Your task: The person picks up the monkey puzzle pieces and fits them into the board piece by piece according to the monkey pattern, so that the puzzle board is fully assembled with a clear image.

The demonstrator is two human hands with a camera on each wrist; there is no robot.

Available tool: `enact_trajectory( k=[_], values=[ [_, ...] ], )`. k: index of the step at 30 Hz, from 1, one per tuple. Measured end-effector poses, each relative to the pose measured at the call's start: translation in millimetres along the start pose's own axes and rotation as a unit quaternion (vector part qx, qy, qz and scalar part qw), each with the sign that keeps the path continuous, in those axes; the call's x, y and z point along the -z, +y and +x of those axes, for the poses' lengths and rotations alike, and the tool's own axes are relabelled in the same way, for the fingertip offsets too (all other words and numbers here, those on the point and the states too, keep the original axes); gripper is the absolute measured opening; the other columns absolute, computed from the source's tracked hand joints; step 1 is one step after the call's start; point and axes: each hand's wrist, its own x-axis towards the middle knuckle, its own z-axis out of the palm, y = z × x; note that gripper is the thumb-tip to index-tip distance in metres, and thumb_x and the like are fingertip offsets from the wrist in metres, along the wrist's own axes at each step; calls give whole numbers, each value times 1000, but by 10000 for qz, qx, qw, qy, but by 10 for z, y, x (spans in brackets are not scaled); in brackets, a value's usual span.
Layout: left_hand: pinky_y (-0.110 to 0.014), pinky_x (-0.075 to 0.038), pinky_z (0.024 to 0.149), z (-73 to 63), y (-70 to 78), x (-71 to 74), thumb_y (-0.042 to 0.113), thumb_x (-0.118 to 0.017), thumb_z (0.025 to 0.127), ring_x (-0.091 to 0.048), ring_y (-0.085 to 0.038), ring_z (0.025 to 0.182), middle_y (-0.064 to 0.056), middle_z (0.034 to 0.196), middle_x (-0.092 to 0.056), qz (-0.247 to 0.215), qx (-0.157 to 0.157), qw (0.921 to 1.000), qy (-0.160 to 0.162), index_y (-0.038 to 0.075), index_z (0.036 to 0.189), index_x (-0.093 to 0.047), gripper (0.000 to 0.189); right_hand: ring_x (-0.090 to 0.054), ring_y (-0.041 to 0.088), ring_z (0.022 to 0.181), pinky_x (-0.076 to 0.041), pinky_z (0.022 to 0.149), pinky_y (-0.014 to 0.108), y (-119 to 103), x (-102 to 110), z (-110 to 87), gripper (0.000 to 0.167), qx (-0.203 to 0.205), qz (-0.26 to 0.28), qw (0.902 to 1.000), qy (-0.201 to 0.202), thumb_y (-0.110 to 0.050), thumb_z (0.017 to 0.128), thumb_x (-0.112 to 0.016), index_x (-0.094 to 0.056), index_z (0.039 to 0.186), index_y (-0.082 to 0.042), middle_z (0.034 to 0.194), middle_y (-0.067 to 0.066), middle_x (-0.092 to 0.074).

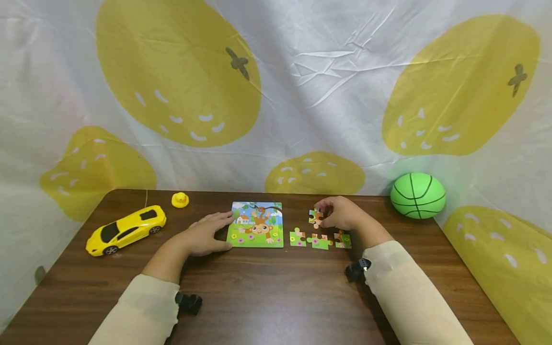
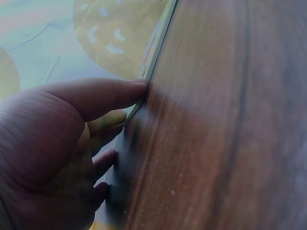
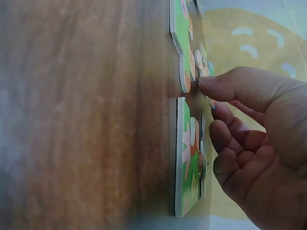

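A square picture board [image 1: 257, 225] with a cartoon monkey, a house and flowers lies flat on the table. At its left side is my left hand [image 1: 209, 234], fingertips at the left edge and thumb at the near left corner. In the left wrist view the thumb [image 2: 115, 96] touches the board's thin edge. Right of the board, my right hand [image 1: 343, 214] pinches a jigsaw puzzle piece [image 1: 316, 216] between thumb and fingers. Nearer to me, loose puzzle pieces lie in a row: a left one [image 1: 297, 237], a middle one [image 1: 320, 242] and a right one [image 1: 342, 240].
A yellow toy car [image 1: 127, 230] stands at the left, with a small yellow rubber duck [image 1: 180, 200] behind it. At the back right sits a green ball [image 1: 418, 195] with black lines. A fruit-patterned cloth [image 1: 319, 105] hangs behind the brown wooden table [image 1: 267, 297].
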Motion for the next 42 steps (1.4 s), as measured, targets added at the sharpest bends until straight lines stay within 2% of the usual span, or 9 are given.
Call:
enact_trajectory(
  k=[6,16,21,25,31,34,38,42],
  values=[
    [-78,-17,126,0,-1,2,45,-74,98,-17,-43,167,-4,180,-26,-1,-22,10000,19,15,167,-39,83,-61,27,111,-54,89,40,-23,16,3,64,-21,-7,10000,12,-21,88,-88,-64,147,-11,125,12,-65],
    [-78,-17,126,3,11,4,45,-74,98,-17,-43,167,-4,180,-26,15,1,10000,9,16,167,-39,83,-63,30,117,-56,91,40,-79,35,24,54,-130,117,9998,-74,-16,88,-88,-66,137,-11,129,14,-65],
    [-78,-17,126,6,9,-1,45,-74,98,-17,-43,167,-4,180,-26,9,10,10000,8,16,168,-39,83,-65,26,104,-56,75,32,-108,32,17,42,-38,317,9995,45,-11,93,-82,-69,132,-7,119,14,-68],
    [-79,-17,126,13,-7,-9,46,-74,98,-17,-43,167,-4,180,-26,16,14,10000,-1,16,168,-39,83,-66,21,97,-56,71,28,-121,23,13,34,-23,276,9995,160,-12,97,-77,-71,130,-6,114,12,-70],
    [-79,-17,126,16,-13,-9,47,-74,98,-17,-44,167,-4,180,-26,-9,23,10000,-22,16,167,-39,84,-63,18,75,-53,63,29,-180,13,16,32,-66,792,9967,172,-10,100,-72,-71,132,-6,105,9,-68],
    [-79,-17,126,9,-8,-6,46,-74,98,-17,-43,167,-4,180,-26,-22,10,10000,-19,15,167,-39,84,-63,16,74,-53,61,28,-223,-4,34,34,86,951,9952,215,-10,100,-73,-71,133,-5,101,7,-67],
    [-79,-17,126,1,-6,-5,45,-74,98,-17,-43,167,-5,180,-27,-14,-15,10000,-5,15,167,-39,83,-66,17,78,-57,65,30,-311,-36,62,36,241,1177,9924,257,-10,99,-74,-71,134,-4,102,7,-69],
    [-79,-17,125,5,-13,-7,46,-73,98,-17,-43,167,-4,180,-26,2,-22,10000,3,15,167,-39,83,-68,17,85,-64,79,40,-454,-78,82,36,441,1469,9878,256,-8,99,-74,-71,134,-1,104,9,-70]
  ],
)
